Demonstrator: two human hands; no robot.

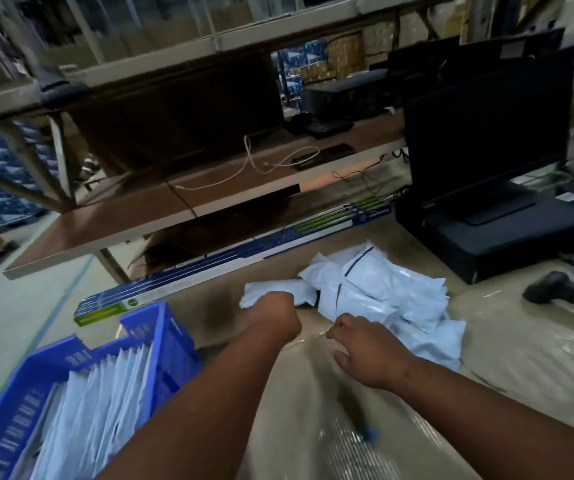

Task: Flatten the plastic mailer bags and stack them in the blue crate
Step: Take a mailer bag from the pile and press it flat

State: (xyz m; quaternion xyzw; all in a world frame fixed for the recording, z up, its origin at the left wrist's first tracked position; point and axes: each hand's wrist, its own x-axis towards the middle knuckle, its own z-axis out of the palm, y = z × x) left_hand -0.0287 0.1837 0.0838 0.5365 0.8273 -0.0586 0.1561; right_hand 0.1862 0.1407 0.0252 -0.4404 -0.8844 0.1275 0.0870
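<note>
A heap of crumpled white plastic mailer bags lies on the table in front of me. My left hand is closed on the near left end of one white mailer bag at the heap's left edge. My right hand hovers over the heap's near edge with fingers loosely curled and apart, holding nothing that I can see. The blue crate stands at the lower left, with several flattened white mailers standing on edge inside it.
A black monitor on a black box stands at the right. A black barcode scanner lies beyond the heap. A long blue and green carton runs along the table's far edge. Brown shelves rise behind it.
</note>
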